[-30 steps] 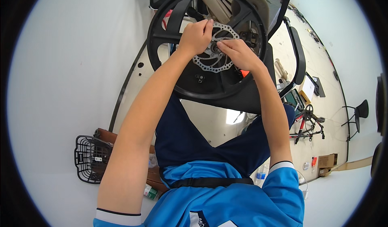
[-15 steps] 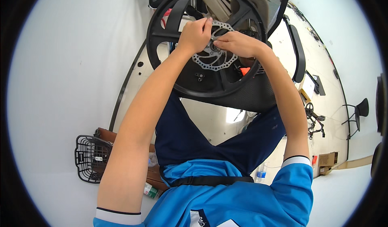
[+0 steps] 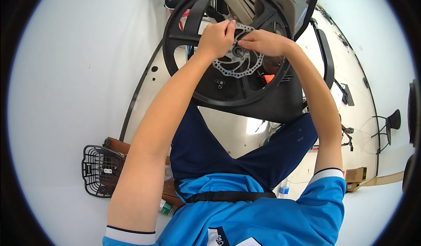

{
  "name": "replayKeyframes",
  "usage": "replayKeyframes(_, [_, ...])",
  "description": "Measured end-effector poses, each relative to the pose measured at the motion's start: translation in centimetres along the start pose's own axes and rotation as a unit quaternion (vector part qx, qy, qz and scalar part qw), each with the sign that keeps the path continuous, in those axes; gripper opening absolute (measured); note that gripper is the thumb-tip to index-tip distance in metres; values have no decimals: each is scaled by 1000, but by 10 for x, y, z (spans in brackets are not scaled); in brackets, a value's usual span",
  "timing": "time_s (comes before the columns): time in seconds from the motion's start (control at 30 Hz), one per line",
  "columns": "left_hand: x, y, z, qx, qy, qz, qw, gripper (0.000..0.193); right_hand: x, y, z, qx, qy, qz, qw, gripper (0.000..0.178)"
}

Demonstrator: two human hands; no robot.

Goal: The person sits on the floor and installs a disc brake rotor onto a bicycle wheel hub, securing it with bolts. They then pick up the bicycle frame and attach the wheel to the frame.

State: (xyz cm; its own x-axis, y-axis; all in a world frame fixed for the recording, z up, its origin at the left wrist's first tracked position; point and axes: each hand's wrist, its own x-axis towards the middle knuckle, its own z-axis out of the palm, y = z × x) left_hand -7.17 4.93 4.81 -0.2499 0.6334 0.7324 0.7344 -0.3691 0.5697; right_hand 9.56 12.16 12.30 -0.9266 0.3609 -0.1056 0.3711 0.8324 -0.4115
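Bracing of the black wheel (image 3: 182,40) and light, even pressure on the metal disc (image 3: 238,74) were judged best. The left hand (image 3: 216,39) was clenched at the disc's upper-left edge, any contents hidden. The disc was set mostly below and between both grips. Right of the left hand, the hub (image 3: 239,51) was left exposed, just below the right hand's (image 3: 265,43) bunched fingertips; whether anything was pinched there could not be told.

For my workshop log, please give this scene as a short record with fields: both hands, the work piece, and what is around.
Left hand: curled, over the brake disc's upper-left part
Right hand: fingertips near the hub; exact grip unclear
Wheel: black, spoked, over a dark seat
Brake disc: silver, perforated, around the hub
Lower left: black wire basket
Lower right: cardboard box, plastic bottle
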Motion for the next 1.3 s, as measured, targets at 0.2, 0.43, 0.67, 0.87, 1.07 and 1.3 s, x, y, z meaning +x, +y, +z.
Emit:
replayKeyframes(0.2, [-3,-3,2,7,28,18,999,38,-13,-3,8,-83,55,-48,994,35])
replayKeyframes(0.43, [-3,-2,0,11,14,2,1000,37,-12,-3,15,-63,88,-104,989,34])
replayKeyframes(0.67, [-2,-2,2,16,29,20,999,38,-11,-2,13,-96,70,-103,988,34])
replayKeyframes(0.87, [-3,-3,3,8,31,18,999,38,-10,1,18,-86,68,-107,988,34])
replayKeyframes(1.07, [-2,-3,1,9,33,23,999,38,-10,-8,12,-131,51,-88,986,33])
replayKeyframes(1.3, [-2,-1,2,6,11,-1,1000,37,-1,-14,-7,-161,-45,-90,982,35])
